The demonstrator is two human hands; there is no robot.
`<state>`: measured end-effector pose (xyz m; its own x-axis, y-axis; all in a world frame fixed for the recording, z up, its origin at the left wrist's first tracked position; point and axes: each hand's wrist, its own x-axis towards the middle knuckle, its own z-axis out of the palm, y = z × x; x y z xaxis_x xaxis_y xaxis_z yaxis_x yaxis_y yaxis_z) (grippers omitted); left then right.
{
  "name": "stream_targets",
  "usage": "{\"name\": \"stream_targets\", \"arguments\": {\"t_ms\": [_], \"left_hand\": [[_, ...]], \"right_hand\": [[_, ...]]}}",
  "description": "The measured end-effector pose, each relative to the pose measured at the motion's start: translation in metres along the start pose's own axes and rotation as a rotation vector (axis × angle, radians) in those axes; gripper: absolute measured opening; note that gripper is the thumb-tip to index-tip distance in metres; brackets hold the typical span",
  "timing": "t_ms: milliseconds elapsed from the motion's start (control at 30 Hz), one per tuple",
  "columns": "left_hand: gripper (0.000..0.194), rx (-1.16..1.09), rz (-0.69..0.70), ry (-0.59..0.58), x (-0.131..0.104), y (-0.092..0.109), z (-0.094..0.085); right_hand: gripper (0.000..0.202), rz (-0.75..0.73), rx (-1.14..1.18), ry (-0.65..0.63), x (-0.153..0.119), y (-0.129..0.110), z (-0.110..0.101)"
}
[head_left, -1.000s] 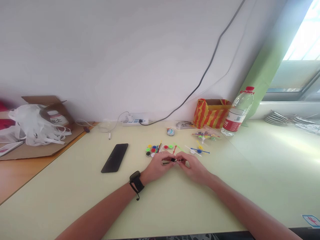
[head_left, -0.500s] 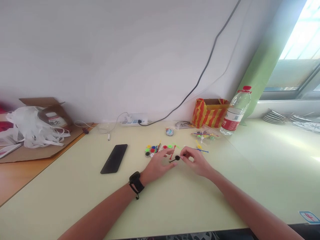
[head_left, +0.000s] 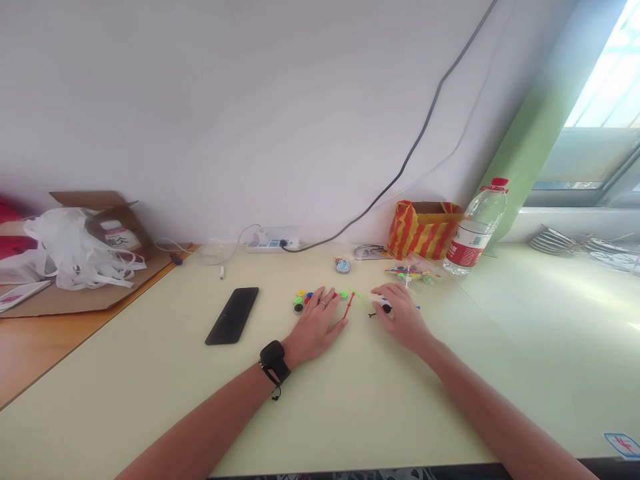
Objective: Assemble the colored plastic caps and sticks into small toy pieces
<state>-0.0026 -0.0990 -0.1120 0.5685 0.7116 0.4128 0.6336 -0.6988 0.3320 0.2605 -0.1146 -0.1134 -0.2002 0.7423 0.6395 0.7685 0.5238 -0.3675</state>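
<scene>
My left hand [head_left: 314,327] lies with its fingers stretched out over a cluster of small coloured plastic discs, partly hiding them. A yellow disc [head_left: 301,293] and a black disc [head_left: 299,309] show at its left side. Just right of its thumb is a thin red plastic stick [head_left: 349,305]. My right hand [head_left: 404,319] is curved above the table, thumb and fingers apart. Under it rests a black disc on a black stick [head_left: 387,309], partly covered by the hand. A bright green piece [head_left: 355,292] lies between the two hands.
A black phone [head_left: 233,316] lies to the left. Behind the hands are a small round tin [head_left: 343,266], a clear bag of coloured pieces [head_left: 411,275], a striped bag [head_left: 425,230] and a large bottle [head_left: 475,230]. A power strip [head_left: 273,240] sits against the wall.
My right hand has moved right with the black disc and stick and let go of it there. My left hand has lowered and spread over the coloured discs.
</scene>
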Motion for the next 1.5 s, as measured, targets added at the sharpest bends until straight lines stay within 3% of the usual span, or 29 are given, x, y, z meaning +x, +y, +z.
{"name": "stream_targets", "arguments": {"t_ms": [133,233,367,500,733,900,1267,1500], "left_hand": [[0.049,0.025,0.031,0.027,0.001,0.0,0.0],[0.034,0.014,0.07,0.061,0.004,0.002,-0.002],[0.028,-0.044,0.11,0.059,0.007,0.005,-0.006],[0.028,-0.168,0.076,0.07,0.008,0.01,-0.007],[0.032,-0.251,-0.01,0.281,0.01,0.008,-0.001],[0.011,-0.333,-0.029,0.299,0.012,0.004,0.0],[0.022,-0.615,-0.13,0.296,0.011,0.007,-0.001],[0.047,-0.635,0.003,0.136,0.006,0.018,-0.011]], "right_hand": [[0.043,-0.195,-0.012,-0.262,-0.008,-0.025,0.011],[0.044,-0.262,-0.05,-0.336,-0.01,-0.035,0.013],[0.042,-0.295,0.07,-0.375,-0.007,-0.035,0.01],[0.04,-0.236,0.091,-0.29,-0.007,-0.029,0.01],[0.031,-0.293,0.045,-0.343,-0.006,-0.028,0.015],[0.021,-0.311,0.135,-0.406,-0.004,-0.035,0.012],[0.018,-0.211,0.25,-0.458,-0.005,-0.051,0.001],[0.024,0.121,0.57,-0.495,-0.003,-0.054,-0.005]]}}
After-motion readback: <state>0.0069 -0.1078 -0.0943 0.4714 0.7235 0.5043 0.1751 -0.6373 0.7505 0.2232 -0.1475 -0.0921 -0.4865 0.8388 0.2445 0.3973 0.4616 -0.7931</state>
